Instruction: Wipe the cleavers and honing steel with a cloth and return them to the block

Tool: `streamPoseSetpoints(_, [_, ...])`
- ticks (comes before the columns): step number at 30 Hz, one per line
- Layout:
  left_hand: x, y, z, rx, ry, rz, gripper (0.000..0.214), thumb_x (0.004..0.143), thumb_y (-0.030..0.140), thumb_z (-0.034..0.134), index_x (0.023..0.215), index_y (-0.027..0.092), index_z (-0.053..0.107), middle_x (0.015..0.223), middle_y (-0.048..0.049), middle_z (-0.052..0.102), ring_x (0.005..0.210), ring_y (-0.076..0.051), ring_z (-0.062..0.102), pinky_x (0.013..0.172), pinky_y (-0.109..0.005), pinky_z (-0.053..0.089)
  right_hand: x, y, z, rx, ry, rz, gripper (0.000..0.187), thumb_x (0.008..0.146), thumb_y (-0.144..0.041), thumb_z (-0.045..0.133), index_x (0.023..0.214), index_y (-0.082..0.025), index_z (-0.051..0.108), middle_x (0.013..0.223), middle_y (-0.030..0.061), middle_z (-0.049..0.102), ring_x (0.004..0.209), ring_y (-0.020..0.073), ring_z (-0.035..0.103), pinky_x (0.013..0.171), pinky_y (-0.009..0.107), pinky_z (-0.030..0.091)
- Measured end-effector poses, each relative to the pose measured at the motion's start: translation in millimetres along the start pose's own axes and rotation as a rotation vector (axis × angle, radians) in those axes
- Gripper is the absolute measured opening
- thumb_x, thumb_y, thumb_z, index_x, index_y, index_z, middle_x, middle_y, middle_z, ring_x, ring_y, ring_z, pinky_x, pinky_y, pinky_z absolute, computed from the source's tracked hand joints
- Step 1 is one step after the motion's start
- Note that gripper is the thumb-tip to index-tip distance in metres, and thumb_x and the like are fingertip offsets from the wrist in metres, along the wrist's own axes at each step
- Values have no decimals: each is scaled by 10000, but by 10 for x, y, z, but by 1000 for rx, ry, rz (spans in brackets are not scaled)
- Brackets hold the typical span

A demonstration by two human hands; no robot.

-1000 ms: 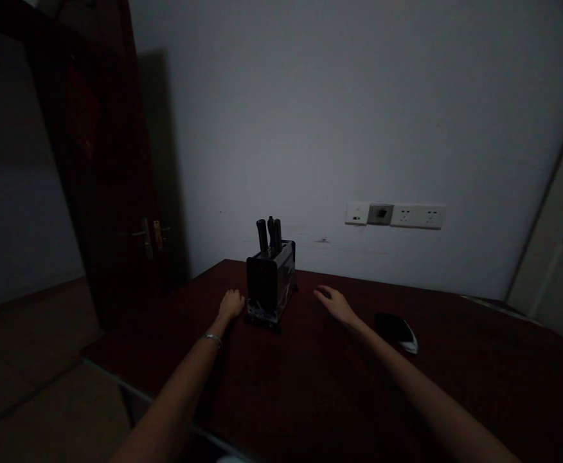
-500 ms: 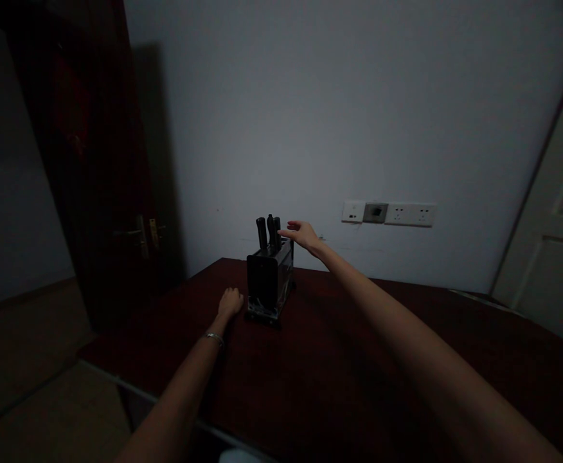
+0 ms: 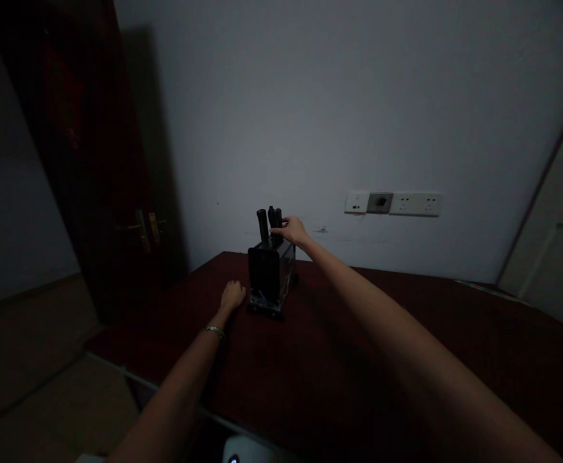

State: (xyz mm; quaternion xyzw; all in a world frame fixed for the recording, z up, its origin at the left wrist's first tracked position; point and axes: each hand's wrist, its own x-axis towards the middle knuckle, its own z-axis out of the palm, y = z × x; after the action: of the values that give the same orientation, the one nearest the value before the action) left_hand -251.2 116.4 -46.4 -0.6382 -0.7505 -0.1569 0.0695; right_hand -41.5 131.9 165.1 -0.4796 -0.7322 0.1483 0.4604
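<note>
A dark knife block (image 3: 270, 278) stands near the far left corner of a dark red-brown table (image 3: 358, 360). Three black knife handles (image 3: 263, 224) stick up from its top. My right hand (image 3: 292, 229) is stretched over the block, its fingers closed round the rightmost handle. My left hand (image 3: 232, 295) rests on the table against the block's left base, fingers curled, with a thin bracelet at the wrist. The room is dim.
A pale wall lies just behind the table, with a row of sockets and a switch (image 3: 392, 203) on it. A dark wooden door (image 3: 93, 161) with a metal handle stands at the left. A light door (image 3: 556, 257) is at the right.
My right hand rose from the table beside the block, reached its top and closed on the rightmost handle. The view shifted; a dark flat object near my right arm is out of sight.
</note>
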Motion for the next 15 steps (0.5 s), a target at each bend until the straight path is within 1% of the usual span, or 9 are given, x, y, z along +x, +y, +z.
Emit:
streamPoseSetpoints(4, [12, 6, 5, -2, -14, -3, 317, 855, 255, 345, 965, 99, 598, 1078, -155, 597, 1034, -228, 532, 874, -282, 380, -37, -13, 13, -66, 29, -7, 348, 646, -262, 720, 928, -70, 653, 866, 119, 677, 808, 198, 625, 721, 272, 458])
streamPoseSetpoints(8, [13, 13, 6, -2, -15, -5, 329, 861, 258, 337, 972, 95, 600, 1082, -163, 593, 1039, -230, 534, 877, -285, 381, -53, -19, 21, -117, 35, -15, 234, 678, -267, 689, 837, -98, 668, 852, 106, 678, 812, 198, 626, 715, 268, 457])
streamPoseSetpoints(15, [8, 13, -13, -5, -27, 1, 318, 854, 258, 361, 974, 95, 606, 1081, -157, 597, 1050, -231, 528, 881, -284, 380, -44, -47, 14, -170, 26, -25, 240, 697, -301, 660, 819, -94, 664, 838, 118, 672, 821, 216, 625, 721, 290, 459])
